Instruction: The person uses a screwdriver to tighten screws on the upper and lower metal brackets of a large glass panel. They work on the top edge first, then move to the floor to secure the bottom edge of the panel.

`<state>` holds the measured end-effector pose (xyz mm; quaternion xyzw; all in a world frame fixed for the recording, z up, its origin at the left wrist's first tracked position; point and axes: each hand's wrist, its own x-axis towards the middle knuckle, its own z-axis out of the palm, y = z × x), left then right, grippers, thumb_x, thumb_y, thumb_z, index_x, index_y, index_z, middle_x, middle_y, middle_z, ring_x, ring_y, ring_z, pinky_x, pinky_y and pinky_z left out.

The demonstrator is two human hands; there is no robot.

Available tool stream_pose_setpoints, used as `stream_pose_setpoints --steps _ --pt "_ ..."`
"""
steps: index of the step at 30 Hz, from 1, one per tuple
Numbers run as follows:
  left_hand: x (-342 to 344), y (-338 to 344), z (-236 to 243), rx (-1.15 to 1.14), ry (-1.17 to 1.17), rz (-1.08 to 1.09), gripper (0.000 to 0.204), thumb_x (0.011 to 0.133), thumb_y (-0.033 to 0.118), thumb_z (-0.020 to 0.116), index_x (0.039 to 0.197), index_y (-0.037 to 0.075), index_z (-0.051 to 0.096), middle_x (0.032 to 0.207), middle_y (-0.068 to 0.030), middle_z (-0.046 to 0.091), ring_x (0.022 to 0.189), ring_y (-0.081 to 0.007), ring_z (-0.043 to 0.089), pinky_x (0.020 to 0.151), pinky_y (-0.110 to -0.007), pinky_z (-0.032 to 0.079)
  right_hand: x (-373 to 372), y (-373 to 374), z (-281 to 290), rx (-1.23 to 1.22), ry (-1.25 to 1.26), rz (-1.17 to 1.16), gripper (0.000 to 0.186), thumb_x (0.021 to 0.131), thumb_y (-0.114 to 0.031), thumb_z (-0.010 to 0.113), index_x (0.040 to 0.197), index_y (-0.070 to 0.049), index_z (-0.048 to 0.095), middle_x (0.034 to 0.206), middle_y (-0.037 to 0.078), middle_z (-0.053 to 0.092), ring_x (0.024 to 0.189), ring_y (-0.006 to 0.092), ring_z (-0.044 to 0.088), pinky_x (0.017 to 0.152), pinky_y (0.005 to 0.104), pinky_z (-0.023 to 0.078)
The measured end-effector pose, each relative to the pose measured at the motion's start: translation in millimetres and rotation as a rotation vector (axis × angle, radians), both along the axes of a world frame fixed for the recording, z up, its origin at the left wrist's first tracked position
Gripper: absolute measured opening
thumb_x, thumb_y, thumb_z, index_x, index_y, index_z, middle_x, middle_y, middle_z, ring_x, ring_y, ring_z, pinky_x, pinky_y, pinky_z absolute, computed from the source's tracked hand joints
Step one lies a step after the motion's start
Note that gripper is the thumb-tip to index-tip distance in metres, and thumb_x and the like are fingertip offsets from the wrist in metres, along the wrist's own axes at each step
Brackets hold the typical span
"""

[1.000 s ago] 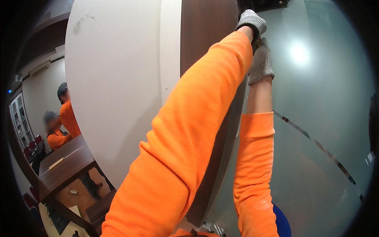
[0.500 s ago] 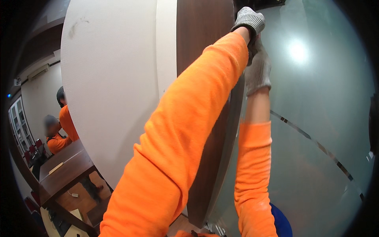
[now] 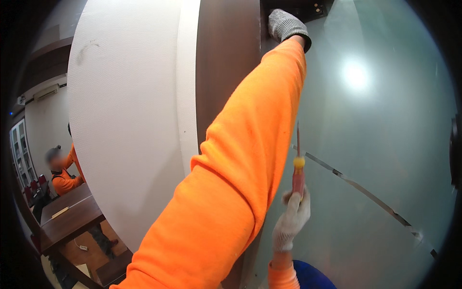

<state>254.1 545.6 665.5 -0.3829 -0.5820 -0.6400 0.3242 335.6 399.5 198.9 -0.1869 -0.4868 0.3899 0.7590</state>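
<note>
Two gloved hands: right hand (image 3: 291, 219), fingers wrapped around upright screwdriver (image 3: 299, 179), before greenish glass (image 3: 385, 130); left hand (image 3: 285, 25) raised beside dark wooden panel (image 3: 226, 58), fingers hidden, pose unclear.

A dark-brown wooden table (image 3: 72, 222) stands near a person in an orange top (image 3: 65, 185), a white rectangular power strip (image 3: 83, 248) below, a tall white-framed cabinet (image 3: 22, 149) beyond

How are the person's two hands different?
The left hand is up high near the brown board, while the right hand is much lower, in front of the glass.
The right hand grips a screwdriver, tip up; whether the left hand holds anything is hidden.
Both wear knitted gloves and have orange sleeves.
</note>
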Motion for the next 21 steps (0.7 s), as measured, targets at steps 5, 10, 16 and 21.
stream_pose_setpoints --steps 5,10,16,21 --pt "-26.1 -6.5 -11.6 0.159 -0.024 -0.141 0.033 0.087 0.024 0.058 0.1 -0.004 0.071 0.102 -0.0251 0.071 0.099 -0.035 0.071 0.082 -0.042 0.056 8.1 -17.2 -99.0 -0.166 0.01 0.063 0.038 0.097 -0.012 0.053 0.128 0.009 0.054 0.091 0.007 0.062 0.082 0.0125 0.057 0.08 0.0281 0.049" --pt "-40.1 -17.5 -19.5 0.142 0.035 -0.146 0.033 0.086 0.024 0.058 0.099 -0.004 0.072 0.102 -0.0256 0.071 0.099 -0.0361 0.071 0.083 -0.042 0.056 20.0 -34.2 -148.9 -0.216 -0.109 0.178 0.037 0.096 -0.007 0.054 0.13 0.007 0.055 0.104 0.009 0.064 0.089 0.0139 0.061 0.084 0.0281 0.051" --pt "-45.9 -25.3 -25.6 0.11 0.079 -0.123 0.033 0.084 0.024 0.059 0.098 -0.004 0.072 0.101 -0.0263 0.07 0.098 -0.0375 0.07 0.083 -0.043 0.055 16.6 -48.6 -175.8 -0.204 -0.128 0.323 0.038 0.097 -0.005 0.058 0.133 0.007 0.055 0.12 0.012 0.062 0.095 0.0157 0.064 0.088 0.0295 0.052" --pt "-48.7 -37.1 -29.0 0.098 0.1 -0.101 0.033 0.083 0.024 0.059 0.097 -0.004 0.072 0.101 -0.0268 0.07 0.098 -0.0386 0.07 0.084 -0.044 0.055 16.4 -51.1 -182.4 -0.12 -0.169 0.353 0.037 0.098 -0.007 0.059 0.132 0.008 0.054 0.119 0.014 0.063 0.097 0.0166 0.064 0.088 0.0308 0.053"
